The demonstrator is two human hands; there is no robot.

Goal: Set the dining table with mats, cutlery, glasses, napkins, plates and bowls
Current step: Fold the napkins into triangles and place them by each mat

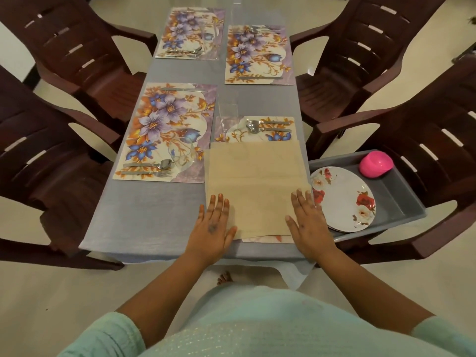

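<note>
Head view: both hands, left (pixel 215 222) and right (pixel 307 220), lie flat-fingered, gripping nothing, on the beige napkin (pixel 255 186) over blue-clothed table (pixel 154 215), brown chairs (pixel 64 47) around.

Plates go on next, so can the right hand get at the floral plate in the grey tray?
Probably yes: the right hand lies flat on the beige napkin, right beside the floral plate, which lies uncovered in the grey tray.

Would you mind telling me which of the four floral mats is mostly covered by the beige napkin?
The near-right mat, right in front of the person. The beige napkin hides most of it; only its far end with cutlery and a near sliver show. The other three lie uncovered.
</note>
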